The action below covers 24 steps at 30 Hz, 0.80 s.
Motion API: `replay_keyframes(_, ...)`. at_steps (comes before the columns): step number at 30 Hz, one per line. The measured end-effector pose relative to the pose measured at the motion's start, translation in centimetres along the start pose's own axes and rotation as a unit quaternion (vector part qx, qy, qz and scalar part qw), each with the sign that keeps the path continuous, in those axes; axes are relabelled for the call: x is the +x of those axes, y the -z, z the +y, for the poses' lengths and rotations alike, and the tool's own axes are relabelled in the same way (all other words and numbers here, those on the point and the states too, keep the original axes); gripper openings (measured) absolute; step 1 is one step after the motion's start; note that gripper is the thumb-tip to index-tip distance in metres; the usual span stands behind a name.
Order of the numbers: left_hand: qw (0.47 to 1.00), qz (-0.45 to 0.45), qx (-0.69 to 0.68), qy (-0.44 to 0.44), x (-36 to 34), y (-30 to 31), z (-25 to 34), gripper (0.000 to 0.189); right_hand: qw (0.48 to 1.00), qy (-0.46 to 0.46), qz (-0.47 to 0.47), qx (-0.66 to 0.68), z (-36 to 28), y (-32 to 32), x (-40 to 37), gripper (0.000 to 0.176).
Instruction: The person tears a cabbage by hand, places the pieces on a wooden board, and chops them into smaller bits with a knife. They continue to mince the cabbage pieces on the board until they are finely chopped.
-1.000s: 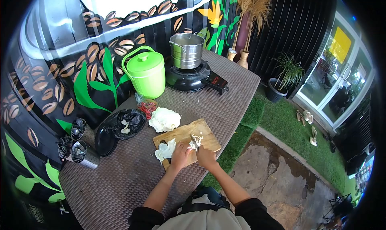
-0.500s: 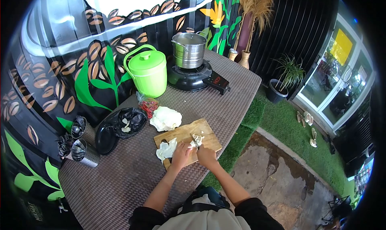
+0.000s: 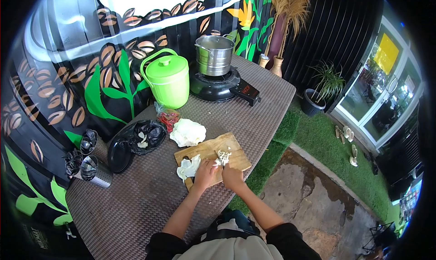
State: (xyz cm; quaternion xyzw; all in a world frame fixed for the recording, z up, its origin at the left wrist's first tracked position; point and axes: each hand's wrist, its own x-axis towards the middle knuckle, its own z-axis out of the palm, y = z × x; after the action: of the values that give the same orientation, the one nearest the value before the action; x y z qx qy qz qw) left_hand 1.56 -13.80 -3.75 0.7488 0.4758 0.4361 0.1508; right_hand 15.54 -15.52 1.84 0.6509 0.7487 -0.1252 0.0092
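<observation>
On the wooden cutting board (image 3: 238,156), my right hand (image 3: 233,178) is closed around a knife (image 3: 223,166), most of which my fingers cover. Close beside it, my left hand (image 3: 207,172) presses a pale cabbage piece against the board, fingertips near the blade. Chopped cabbage bits (image 3: 223,156) lie in a small heap just beyond the knife. A loose cabbage leaf (image 3: 189,167) rests over the board's left side, next to my left hand. Behind the board sits a larger pale cabbage (image 3: 188,132).
The woven brown table (image 3: 150,192) carries a black plastic bag (image 3: 150,135), a bag of red chillies (image 3: 168,119), and metal cutlery holders (image 3: 96,171). Farther back stand a lime-green lidded container (image 3: 169,82) and a steel pot (image 3: 213,55) on a black portable stove (image 3: 213,85).
Both hands stay almost in the same place, with only a slight shift at the knife. The camera view has moved a little; the other things lie as before.
</observation>
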Motion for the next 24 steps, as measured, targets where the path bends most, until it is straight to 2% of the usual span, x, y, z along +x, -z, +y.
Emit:
replay_keyframes(2,1.0,0.004,0.011,-0.003,0.2,0.1,-0.1,0.012,0.998,-0.04,0.033,0.038,-0.5,-2.3,-0.9,0.021)
replay_keyframes(6,1.0,-0.009,0.001,-0.001,0.1,0.1,-0.3,0.014,0.994,-0.079,0.033,0.064,-1.0,-2.5,0.0,0.021)
replay_keyframes(8,1.0,-0.003,0.004,-0.012,-0.1,0.0,-0.3,0.014,0.999,-0.002,0.042,0.009,-0.1,-1.8,1.0,0.024)
replay_keyframes(12,1.0,-0.008,0.002,-0.008,-0.1,-0.1,-0.5,0.012,0.998,0.056,0.024,-0.032,0.9,-1.6,1.3,0.025)
replay_keyframes(17,1.0,-0.007,0.001,0.004,0.2,0.3,0.1,0.011,0.995,-0.07,0.044,0.053,-1.0,-3.7,-1.1,0.021)
replay_keyframes(19,0.999,0.01,-0.006,-0.032,0.2,0.2,-0.1,0.012,0.995,-0.074,0.048,0.054,-1.2,-3.2,-0.7,0.018)
replay_keyframes(21,1.0,0.011,-0.001,-0.026,0.1,-0.1,-0.2,0.012,0.997,-0.018,0.063,0.039,-0.7,-2.5,0.7,0.02)
replay_keyframes(22,1.0,0.015,0.005,-0.021,0.2,-0.1,-0.2,0.012,0.999,0.021,0.041,0.008,-0.2,-1.7,1.1,0.023)
replay_keyframes(24,1.0,0.007,-0.002,-0.008,0.0,0.0,0.1,0.012,0.999,0.036,0.024,0.004,0.5,-0.7,1.4,0.025)
